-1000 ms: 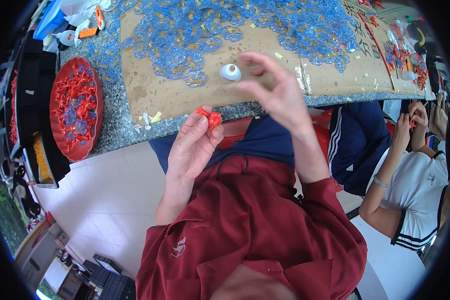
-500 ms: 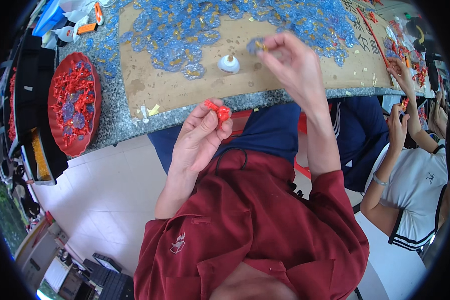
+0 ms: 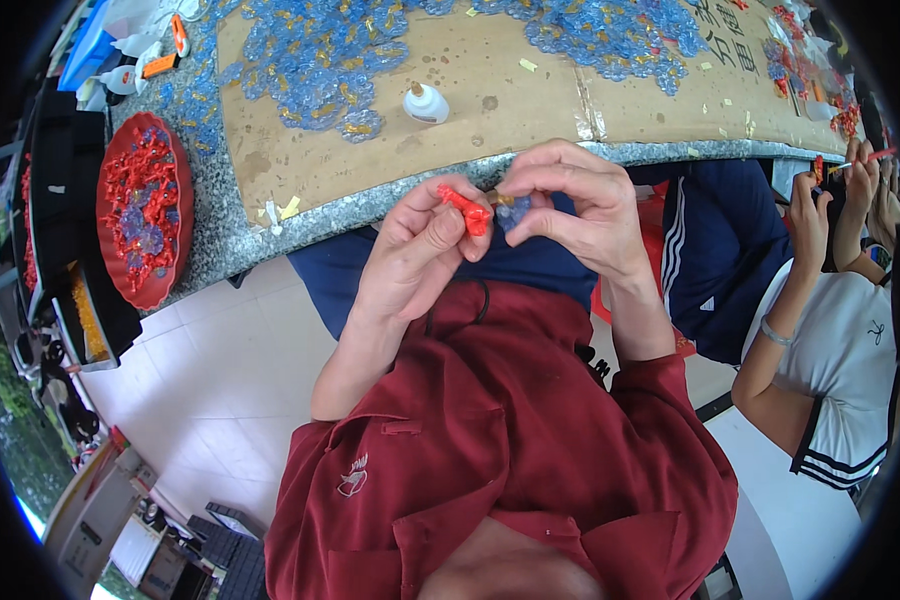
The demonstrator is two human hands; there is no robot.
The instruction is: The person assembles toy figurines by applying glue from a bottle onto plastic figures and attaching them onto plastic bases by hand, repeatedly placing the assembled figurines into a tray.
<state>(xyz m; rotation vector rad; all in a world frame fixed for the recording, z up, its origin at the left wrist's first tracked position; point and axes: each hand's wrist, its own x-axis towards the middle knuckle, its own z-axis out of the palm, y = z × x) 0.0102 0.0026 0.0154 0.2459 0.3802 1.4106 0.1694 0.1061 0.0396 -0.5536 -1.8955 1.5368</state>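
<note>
A small red plastic figure is pinched between the thumb and fingers of my left hand. Close beside it, my right hand grips a translucent blue plastic piece with a yellowish part on it. The two pieces are nearly together in front of my body, just off the table's near edge; my fingers hide whether they touch. Beyond my hands, a small white bottle with a brownish tip stands upright on the cardboard sheet.
Many blue pieces lie spread over the cardboard. At left, a red oval tray holds red figures and blue pieces. Beside it is a black bin with yellow bits. An orange cutter lies far left. A co-worker sits at right.
My right hand has come down and left from above the cardboard, bringing the blue piece up to the red figure. My left hand has risen slightly and turned the figure.
</note>
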